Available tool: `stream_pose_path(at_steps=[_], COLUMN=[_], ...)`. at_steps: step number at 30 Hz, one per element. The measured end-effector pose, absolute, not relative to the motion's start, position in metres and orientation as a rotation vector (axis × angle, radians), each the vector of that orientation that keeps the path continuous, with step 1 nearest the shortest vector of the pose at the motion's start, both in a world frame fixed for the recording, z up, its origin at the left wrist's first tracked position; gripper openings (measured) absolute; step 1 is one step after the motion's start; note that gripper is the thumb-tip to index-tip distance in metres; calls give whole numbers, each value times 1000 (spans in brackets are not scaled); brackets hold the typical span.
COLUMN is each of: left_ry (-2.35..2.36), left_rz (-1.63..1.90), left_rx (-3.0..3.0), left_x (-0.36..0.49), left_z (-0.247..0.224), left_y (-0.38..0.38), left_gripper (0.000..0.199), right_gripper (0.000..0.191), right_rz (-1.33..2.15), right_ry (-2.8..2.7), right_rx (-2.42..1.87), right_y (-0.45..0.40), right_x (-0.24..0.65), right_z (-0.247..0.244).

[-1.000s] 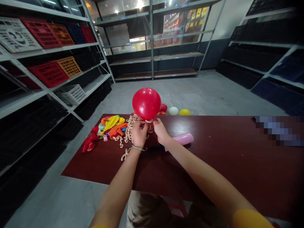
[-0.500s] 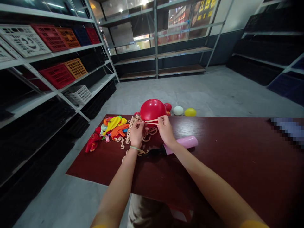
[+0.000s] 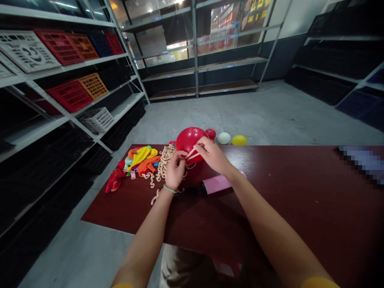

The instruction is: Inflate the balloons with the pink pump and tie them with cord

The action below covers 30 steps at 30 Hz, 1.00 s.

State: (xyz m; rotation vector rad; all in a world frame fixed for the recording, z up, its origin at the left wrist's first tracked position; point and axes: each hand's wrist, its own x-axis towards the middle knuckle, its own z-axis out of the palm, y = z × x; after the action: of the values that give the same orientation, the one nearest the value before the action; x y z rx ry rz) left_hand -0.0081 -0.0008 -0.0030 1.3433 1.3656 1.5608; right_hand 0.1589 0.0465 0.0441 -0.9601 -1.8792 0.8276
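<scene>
An inflated red balloon [image 3: 186, 139] rests at the far edge of the table, just beyond my hands. My left hand [image 3: 175, 172] is closed in a pinch on the balloon's neck, which the fingers mostly hide. Two strands of a beige rubber band [image 3: 193, 155] stretch from there to my right hand [image 3: 213, 154], whose fingers are closed on the band's other end. Left of the balloon lies a heap of curly beige rubber bands [image 3: 164, 163]. Under my right forearm a pink hand pump [image 3: 216, 184] with a black end lies on its side.
Limp colourful balloons [image 3: 147, 157] lie on the dark red table [image 3: 285, 200] at the left. Past its far edge are a white balloon [image 3: 224, 138] and a yellow balloon [image 3: 239, 140]. Shelves with plastic crates [image 3: 70, 96] stand at the left. A blurred patch [image 3: 366, 162] sits at the right.
My right hand has risen slightly and turned, and the stretched rubber band now slants upward to the right. My left hand remains at the balloon's neck.
</scene>
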Motion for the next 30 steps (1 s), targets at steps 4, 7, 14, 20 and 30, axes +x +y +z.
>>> stream_pose_path(at_steps=[4, 7, 14, 20, 30], left_ry=[1234, 1129, 1018, 1118, 1302], left_rz=[1367, 1265, 1162, 1217, 1268], left_rx=[1292, 1174, 1185, 1283, 1498], left_x=[-1, -1, -5, -1, 2], left_z=[0, 1, 6, 4, -1], left_y=[-4, -4, -5, -4, -10], left_gripper=[26, 26, 32, 36, 37], right_gripper=[21, 21, 20, 13, 12], right_rz=[944, 963, 890, 1028, 1164], right_ry=[-1918, -1868, -1817, -1799, -1832], right_rx=[-774, -760, -858, -787, -672], right_y=[47, 49, 56, 52, 36], right_x=[166, 169, 173, 171, 172], right_z=[53, 53, 52, 57, 76])
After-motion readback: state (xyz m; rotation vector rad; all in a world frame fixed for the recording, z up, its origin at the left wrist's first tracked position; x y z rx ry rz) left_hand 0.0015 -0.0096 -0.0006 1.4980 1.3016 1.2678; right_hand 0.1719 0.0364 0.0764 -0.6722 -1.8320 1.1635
